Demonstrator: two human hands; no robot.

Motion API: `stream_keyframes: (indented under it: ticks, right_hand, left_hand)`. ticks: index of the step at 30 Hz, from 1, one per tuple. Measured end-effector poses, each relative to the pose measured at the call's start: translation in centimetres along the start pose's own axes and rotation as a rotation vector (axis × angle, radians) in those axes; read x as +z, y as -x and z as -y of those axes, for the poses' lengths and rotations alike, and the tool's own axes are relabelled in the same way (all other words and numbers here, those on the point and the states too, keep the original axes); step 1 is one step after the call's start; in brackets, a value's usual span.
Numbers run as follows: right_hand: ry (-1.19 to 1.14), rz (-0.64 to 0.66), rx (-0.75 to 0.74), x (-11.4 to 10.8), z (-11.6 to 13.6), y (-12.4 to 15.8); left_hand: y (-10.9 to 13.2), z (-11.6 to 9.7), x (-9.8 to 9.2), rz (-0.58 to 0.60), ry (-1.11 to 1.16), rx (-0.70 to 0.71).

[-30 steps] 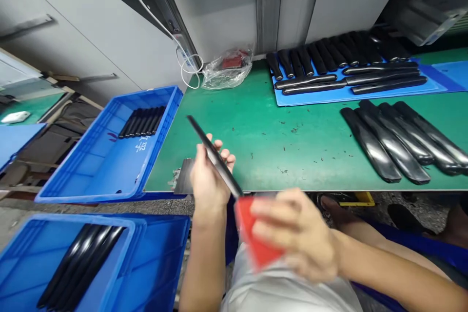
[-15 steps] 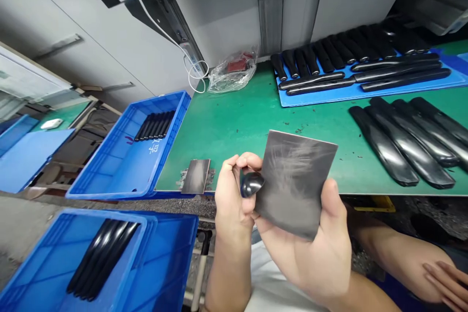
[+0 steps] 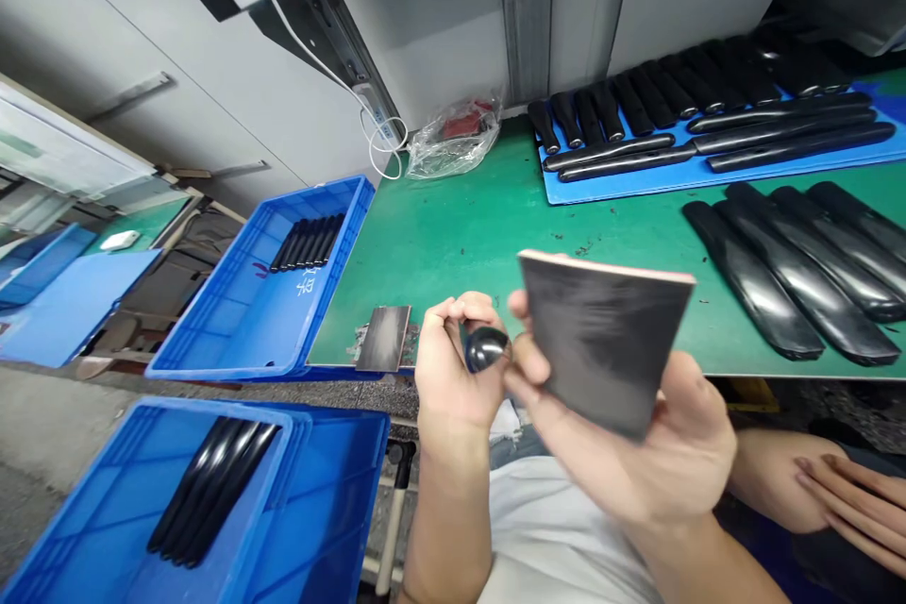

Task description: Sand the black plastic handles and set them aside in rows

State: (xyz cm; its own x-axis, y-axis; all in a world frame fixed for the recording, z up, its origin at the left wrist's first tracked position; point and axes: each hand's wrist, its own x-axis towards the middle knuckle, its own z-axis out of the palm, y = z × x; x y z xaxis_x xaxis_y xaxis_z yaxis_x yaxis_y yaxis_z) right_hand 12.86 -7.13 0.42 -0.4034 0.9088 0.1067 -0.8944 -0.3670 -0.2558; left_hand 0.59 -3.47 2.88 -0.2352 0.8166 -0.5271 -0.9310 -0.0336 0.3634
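Observation:
In front of my body, my left hand [image 3: 451, 387] is closed around a glossy black piece [image 3: 485, 349]. Only its rounded end shows; fingers and palm hide the rest. My right hand [image 3: 672, 462] grips a dark rectangular sanding pad [image 3: 601, 340] by its sides, slightly blurred. Faint scuffs mark the pad's face, and a pale pinkish edge runs along its top. The pad is apart from the black piece, just to its right, though right-hand fingertips come close to that rounded end. A second dark pad [image 3: 383, 339] lies at the green table's front left edge, with shavings around it.
Long black pieces [image 3: 771, 283] rest on the green table [image 3: 431, 236] at right; more lie on a blue sheet [image 3: 601, 192] behind. Blue bins [image 3: 233, 340] at left hold black pieces. A clear plastic bag [image 3: 453, 146] sits at the back. Another person's hand [image 3: 856, 500] is at lower right.
My right hand has moved right, taking the sanding pad away from the black piece. The pad has tilted, so its top edge now shows. My left hand has barely moved.

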Motion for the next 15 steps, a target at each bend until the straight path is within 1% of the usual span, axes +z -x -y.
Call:
stream_keyframes:
  ticks: [2,4,6,7,9,11,13,15]
  right_hand:
    - [0.074,-0.048,0.020,-1.5,1.3,0.1]
    - [0.136,-0.055,0.102,-2.8,2.1,0.1]
    - [0.159,-0.042,0.192,-3.7,2.4,0.0]
    - [0.155,-0.039,0.221,-4.0,2.3,-0.1]
    - [0.134,-0.033,0.245,-3.9,1.9,-0.3]
    - [0.139,-0.028,0.224,-3.3,1.5,-0.1]
    - [0.210,-0.035,0.170,-2.5,1.2,0.5]
    - [0.346,-0.030,0.123,-1.9,1.2,1.1]
  left_hand:
    - [-0.2,-0.2,0.1,-0.023,0.192,-0.006]
    - [-0.5,-0.3,0.2,-0.048,0.359,-0.026]
    - [-0.7,-0.3,0.3,-0.063,0.456,-0.050]
    - [-0.7,-0.2,0.3,-0.063,0.465,-0.054]
    - [-0.8,-0.1,0.5,-0.064,0.455,-0.042]
    - [-0.9,0.1,0.7,-0.068,0.430,-0.016]
    - [-0.9,0.1,0.8,-0.072,0.412,0.004]
    - [-0.9,0.1,0.7,-0.074,0.380,0.019]
